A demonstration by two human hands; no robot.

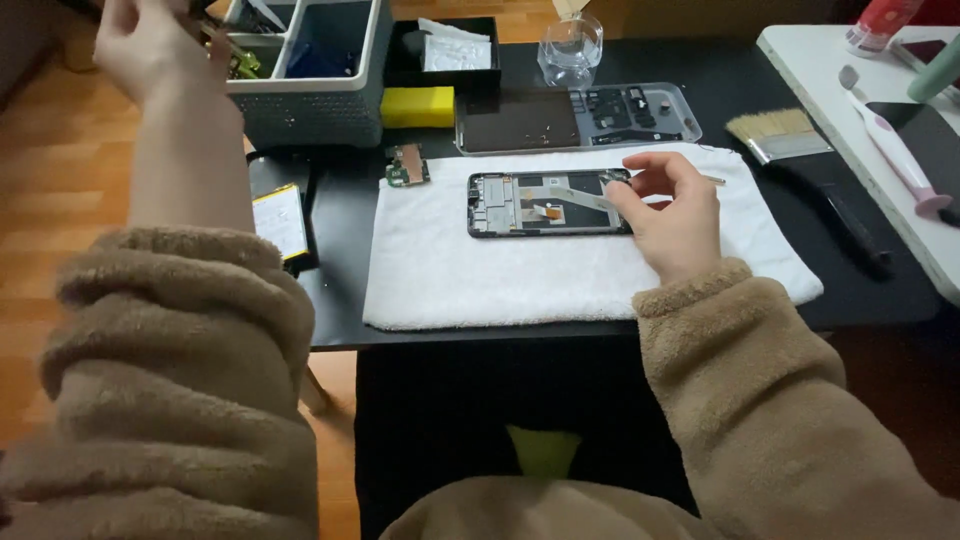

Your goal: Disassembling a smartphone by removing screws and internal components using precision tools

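My fuzzy tan sleeves (pixel 170 380) fill the near edge, hiding my lap and the front of the black worktop (pixel 340 220). My right hand (pixel 672 215) rests on the white towel (pixel 560 270), its grip pinched on something thin and pale at the right end of the opened phone frame (pixel 545 203); what it is I cannot make out. The frame lies flat at the towel's 12 o'clock. My left hand (pixel 150 45) is up at 11 o'clock over the grey organiser bin (pixel 310 105), partly cut off and blurred, so I cannot tell whether its grip holds anything. The bin's compartments hold small tools I can't identify. At 12 o'clock, a clear tray (pixel 575 118) carries a dark panel and small black parts. A paintbrush (pixel 790 140) lies at 2 o'clock.
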